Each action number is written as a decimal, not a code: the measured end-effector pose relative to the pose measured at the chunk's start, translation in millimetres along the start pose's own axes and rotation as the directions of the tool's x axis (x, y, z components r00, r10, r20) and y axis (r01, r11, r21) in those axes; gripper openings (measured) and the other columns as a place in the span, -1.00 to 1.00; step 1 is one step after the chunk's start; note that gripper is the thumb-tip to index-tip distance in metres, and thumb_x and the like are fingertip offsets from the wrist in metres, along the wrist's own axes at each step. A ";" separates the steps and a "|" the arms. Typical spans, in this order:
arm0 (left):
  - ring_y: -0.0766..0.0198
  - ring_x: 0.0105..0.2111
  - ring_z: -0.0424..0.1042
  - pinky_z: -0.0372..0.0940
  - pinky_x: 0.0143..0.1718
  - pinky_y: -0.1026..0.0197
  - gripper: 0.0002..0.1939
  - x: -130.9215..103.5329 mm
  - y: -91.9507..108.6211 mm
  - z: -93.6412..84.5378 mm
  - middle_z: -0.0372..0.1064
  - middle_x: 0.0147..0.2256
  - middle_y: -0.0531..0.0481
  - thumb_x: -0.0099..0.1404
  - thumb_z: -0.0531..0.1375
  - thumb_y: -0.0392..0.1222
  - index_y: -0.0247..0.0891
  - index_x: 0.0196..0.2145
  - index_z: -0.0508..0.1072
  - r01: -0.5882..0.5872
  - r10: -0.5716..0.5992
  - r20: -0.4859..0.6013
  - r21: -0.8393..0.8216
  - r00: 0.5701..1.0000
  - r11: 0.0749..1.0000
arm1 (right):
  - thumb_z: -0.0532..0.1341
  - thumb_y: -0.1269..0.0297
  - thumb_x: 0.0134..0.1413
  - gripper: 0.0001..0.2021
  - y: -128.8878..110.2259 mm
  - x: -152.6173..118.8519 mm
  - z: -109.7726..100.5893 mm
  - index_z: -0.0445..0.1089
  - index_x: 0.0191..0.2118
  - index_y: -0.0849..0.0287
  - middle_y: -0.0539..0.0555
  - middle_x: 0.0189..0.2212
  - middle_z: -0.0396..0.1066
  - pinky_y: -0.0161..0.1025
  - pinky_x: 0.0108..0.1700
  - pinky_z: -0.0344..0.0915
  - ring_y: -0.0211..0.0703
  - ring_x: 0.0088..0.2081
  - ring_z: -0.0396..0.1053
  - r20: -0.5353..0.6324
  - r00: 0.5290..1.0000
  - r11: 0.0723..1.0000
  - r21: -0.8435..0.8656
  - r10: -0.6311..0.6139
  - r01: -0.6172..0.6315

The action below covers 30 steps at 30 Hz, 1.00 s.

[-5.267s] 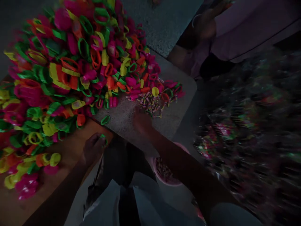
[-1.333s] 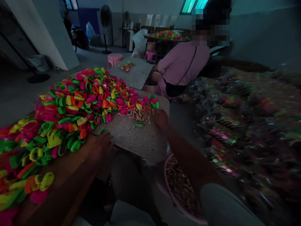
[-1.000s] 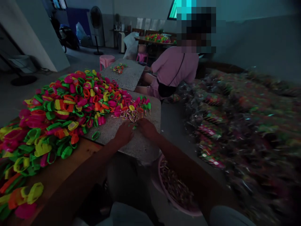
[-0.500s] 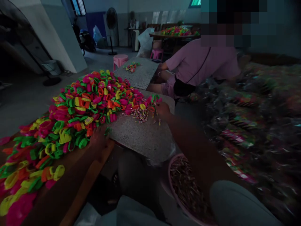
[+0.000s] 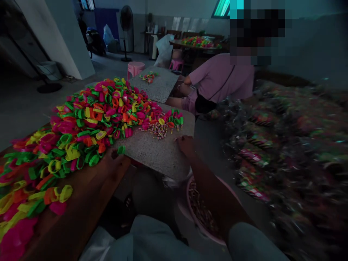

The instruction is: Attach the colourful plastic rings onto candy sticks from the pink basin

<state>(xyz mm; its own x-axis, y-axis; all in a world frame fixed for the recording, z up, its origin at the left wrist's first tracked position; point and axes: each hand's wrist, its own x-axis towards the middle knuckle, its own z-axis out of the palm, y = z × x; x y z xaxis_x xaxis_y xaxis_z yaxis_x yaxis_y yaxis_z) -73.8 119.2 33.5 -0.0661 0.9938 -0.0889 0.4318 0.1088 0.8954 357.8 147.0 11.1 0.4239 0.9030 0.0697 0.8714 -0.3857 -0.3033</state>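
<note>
A green plastic piece (image 5: 121, 149) is at the fingertips of my left hand (image 5: 112, 159), whose fingers are closed on it beside the large heap of pink, green, yellow and orange pieces (image 5: 103, 108). My right hand (image 5: 185, 142) rests near the right edge of the speckled grey tabletop (image 5: 154, 154); its fingers are bent together, and what they hold, if anything, is too small to make out. A small pile of striped, bead-like sticks (image 5: 158, 130) lies in front of the heap, with green pieces (image 5: 175, 117) to its right.
Below my right forearm stands a pink tub (image 5: 190, 192) full of small sticks. A person in a pink shirt (image 5: 217, 76) sits beyond the table. Clear bags of colourful pieces (image 5: 285, 145) fill the right side. A pink stool (image 5: 136, 67) stands behind the heap.
My right hand has come back toward me, away from the green pieces. My left hand has the green piece at its fingertips, slightly off the table's edge. The view has shifted a little.
</note>
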 end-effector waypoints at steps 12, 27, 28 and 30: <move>0.24 -0.27 0.48 0.35 -0.23 0.24 -0.74 -85.0 13.0 -16.6 0.53 -0.30 0.00 0.18 0.43 -0.07 -0.24 -0.25 0.53 -0.067 0.091 0.060 -0.325 0.994 0.943 | 0.10 0.13 0.37 -0.64 -70.5 -54.5 8.0 0.55 -0.07 0.28 0.35 -0.10 0.59 -0.06 0.01 0.37 0.14 -0.05 0.51 -0.034 0.997 0.959 0.271 -0.069 0.076; 0.28 -0.23 0.49 0.37 -0.17 0.25 -0.53 -130.0 38.0 -9.2 0.51 -0.19 0.00 0.20 0.41 -0.14 -0.19 0.03 0.40 -0.031 0.092 0.063 -0.635 0.994 0.772 | 0.16 0.09 0.42 -0.79 -173.7 -242.1 -4.3 0.44 0.03 -0.04 0.22 -0.17 0.61 0.08 -0.17 0.52 0.21 -0.14 0.60 -0.110 0.909 0.349 0.899 -0.402 0.263; 0.27 -0.23 0.49 0.37 -0.18 0.25 -0.54 -131.4 36.6 -9.1 0.52 -0.19 0.00 0.23 0.40 -0.13 -0.19 0.04 0.40 -0.018 0.085 0.074 -0.640 0.994 0.768 | 0.17 0.08 0.42 -0.81 -173.4 -243.4 -5.7 0.44 0.02 -0.04 0.21 -0.15 0.61 0.09 -0.14 0.53 0.20 -0.12 0.59 -0.097 0.909 0.346 0.904 -0.405 0.250; 0.27 -0.23 0.50 0.37 -0.16 0.24 -0.53 -133.0 32.2 -9.1 0.54 -0.20 0.01 0.26 0.35 -0.15 -0.18 0.11 0.40 -0.020 0.093 0.082 -0.634 0.992 0.773 | 0.21 0.06 0.40 -0.83 -175.2 -248.3 -8.8 0.43 -0.02 -0.05 0.18 -0.11 0.61 0.10 -0.07 0.54 0.18 -0.08 0.59 -0.064 0.913 0.331 0.920 -0.402 0.211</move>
<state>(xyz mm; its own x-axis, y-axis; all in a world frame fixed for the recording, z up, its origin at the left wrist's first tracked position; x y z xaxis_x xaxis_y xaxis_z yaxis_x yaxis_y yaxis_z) -59.3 -9.7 78.1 0.0483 0.9980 -0.0407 -0.2355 0.0510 0.9705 102.1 -11.3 55.3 0.0526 0.9677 0.2467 0.1509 0.2365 -0.9598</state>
